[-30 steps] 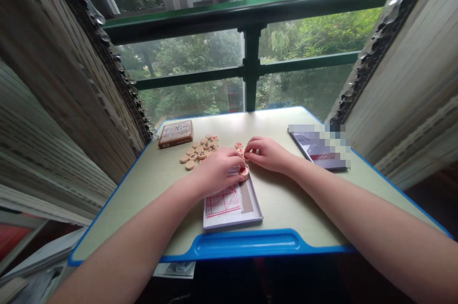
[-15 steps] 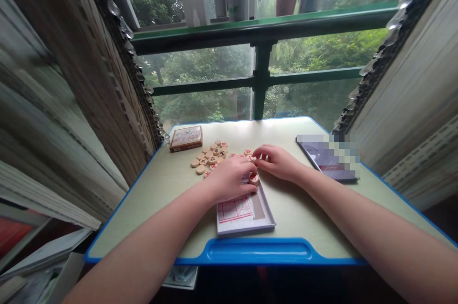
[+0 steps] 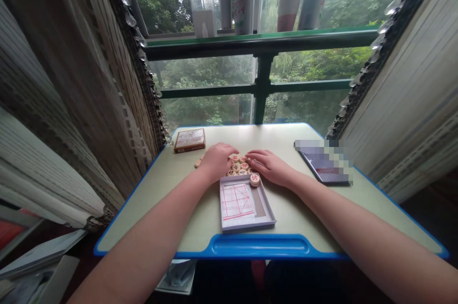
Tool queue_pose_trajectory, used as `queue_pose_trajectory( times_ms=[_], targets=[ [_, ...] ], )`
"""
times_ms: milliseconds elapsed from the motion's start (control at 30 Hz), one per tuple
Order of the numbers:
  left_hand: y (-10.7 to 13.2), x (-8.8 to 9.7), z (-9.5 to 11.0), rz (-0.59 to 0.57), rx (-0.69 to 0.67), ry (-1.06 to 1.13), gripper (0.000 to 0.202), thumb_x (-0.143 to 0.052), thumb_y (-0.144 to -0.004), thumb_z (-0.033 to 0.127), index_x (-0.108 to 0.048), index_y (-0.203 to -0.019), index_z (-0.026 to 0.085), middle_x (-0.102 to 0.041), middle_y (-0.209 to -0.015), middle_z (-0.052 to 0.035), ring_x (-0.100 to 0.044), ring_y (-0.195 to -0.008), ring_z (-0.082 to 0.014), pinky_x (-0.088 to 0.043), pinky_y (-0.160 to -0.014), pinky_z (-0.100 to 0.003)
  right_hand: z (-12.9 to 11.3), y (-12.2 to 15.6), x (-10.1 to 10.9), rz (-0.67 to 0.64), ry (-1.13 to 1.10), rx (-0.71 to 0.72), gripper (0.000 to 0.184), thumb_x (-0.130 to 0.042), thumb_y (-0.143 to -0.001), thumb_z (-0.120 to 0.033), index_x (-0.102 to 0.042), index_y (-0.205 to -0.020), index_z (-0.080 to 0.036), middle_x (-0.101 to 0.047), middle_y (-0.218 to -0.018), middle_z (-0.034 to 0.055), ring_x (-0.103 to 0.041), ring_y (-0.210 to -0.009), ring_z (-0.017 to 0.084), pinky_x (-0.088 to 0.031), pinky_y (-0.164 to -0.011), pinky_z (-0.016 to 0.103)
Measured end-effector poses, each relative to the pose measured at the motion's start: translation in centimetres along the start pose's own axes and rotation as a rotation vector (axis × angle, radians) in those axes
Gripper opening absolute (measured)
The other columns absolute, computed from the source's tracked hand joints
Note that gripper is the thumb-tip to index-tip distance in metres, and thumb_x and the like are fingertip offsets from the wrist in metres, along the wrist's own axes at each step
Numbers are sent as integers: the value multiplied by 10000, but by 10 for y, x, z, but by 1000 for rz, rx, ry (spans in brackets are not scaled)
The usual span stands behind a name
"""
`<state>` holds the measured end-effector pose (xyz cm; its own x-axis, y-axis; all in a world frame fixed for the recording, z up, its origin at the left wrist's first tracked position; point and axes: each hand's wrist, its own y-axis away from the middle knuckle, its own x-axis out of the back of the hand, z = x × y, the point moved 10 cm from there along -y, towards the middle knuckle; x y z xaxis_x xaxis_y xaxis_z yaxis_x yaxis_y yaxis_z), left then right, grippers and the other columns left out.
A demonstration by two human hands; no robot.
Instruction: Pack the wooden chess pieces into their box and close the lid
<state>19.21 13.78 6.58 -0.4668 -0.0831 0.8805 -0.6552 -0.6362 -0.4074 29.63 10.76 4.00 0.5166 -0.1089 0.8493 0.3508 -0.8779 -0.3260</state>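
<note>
Round wooden chess pieces (image 3: 240,166) lie bunched between my two hands on the pale green table (image 3: 168,189). My left hand (image 3: 217,161) is cupped, fingers curled against the left side of the bunch. My right hand (image 3: 269,166) lies flat with fingers stretched toward the pieces from the right. Just in front of them sits a white box tray (image 3: 246,204) with a folded red-lined paper board inside. One piece (image 3: 255,180) stands in the tray's far right corner. A single piece (image 3: 198,163) lies left of my left hand.
A brown box lid (image 3: 189,140) lies at the table's far left. A dark booklet (image 3: 324,163) lies at the right. The table has a blue rim with a groove (image 3: 261,246) at the front. Cans and cups (image 3: 245,10) stand on the green window rail. Stacked mats rise on both sides.
My left hand left the tray and swept the scattered pieces rightward into a bunch beside my right hand. The tray's paper board now shows in full. The camera tilted up.
</note>
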Motion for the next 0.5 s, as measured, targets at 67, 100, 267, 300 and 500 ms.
queue_pose_trajectory(
  times_ms=[67,100,267,300,500],
  targets=[
    [-1,-7,-6,-47,-15,-54,317,-534,-710,59,-701,-943,194,-694,-987,-53,-571,-1018,-210,-429,-952,-357,-3,0,-4,-33,49,14,333,-402,-923,-311,-635,-1139,-210,-604,-1213,84,-542,-1087,221,-389,-976,417],
    [-1,-11,-7,-71,-29,-68,317,-535,-707,61,-709,-930,204,-700,-976,-49,-565,-1035,-214,-422,-966,-359,-3,0,-5,-41,61,15,335,-398,-925,-307,-638,-1137,-213,-605,-1212,82,-546,-1078,219,-393,-972,418],
    [-1,-25,-9,-126,-52,-62,274,-497,-773,134,-732,-877,230,-714,-910,-39,-559,-1051,-213,-418,-979,-355,-2,2,-2,-34,42,2,342,-387,-927,-289,-657,-1108,-183,-619,-1184,91,-549,-1078,217,-403,-971,400],
    [-1,-25,-9,-126,-41,-65,281,-489,-778,134,-731,-884,226,-713,-917,-42,-558,-1054,-213,-418,-978,-352,-1,2,-2,-32,28,-4,336,-394,-923,-285,-664,-1094,-179,-622,-1178,92,-550,-1080,219,-404,-973,398],
    [-1,-19,-11,-120,32,-33,360,-446,-871,300,-618,-1180,230,-678,-1057,-77,-552,-1050,-220,-427,-926,-362,2,-1,1,1,-49,-41,285,-442,-898,-242,-698,-1001,-170,-646,-1129,94,-572,-1059,213,-420,-965,385]
  ],
)
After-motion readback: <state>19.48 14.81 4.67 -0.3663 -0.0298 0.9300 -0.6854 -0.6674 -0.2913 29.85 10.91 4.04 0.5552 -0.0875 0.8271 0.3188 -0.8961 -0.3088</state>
